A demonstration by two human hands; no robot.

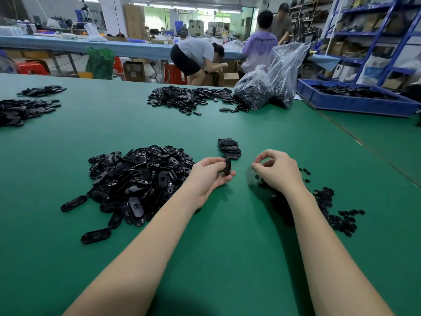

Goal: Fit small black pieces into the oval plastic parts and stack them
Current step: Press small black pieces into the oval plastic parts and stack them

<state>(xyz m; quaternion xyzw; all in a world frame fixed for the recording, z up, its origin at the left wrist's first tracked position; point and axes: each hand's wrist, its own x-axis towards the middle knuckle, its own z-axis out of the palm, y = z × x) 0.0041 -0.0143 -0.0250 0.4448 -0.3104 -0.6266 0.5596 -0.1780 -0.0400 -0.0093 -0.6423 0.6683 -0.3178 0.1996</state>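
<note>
My left hand [210, 175] pinches one black oval plastic part [227, 166] on edge, just right of a big heap of oval parts [139, 176] on the green table [205, 247]. My right hand [276, 171] hovers a hand's width to the right, fingers curled with thumb and forefinger close together; whether a small piece sits between them is too small to tell. Small black pieces [335, 213] lie scattered under and right of my right forearm. A short stack of oval parts [229, 148] stands just beyond both hands.
More heaps of black parts lie at the far left [25, 110] and far centre [189, 98]. Clear plastic bags of parts [268, 87] and a blue bin [355, 98] stand at the far right. People work behind the table.
</note>
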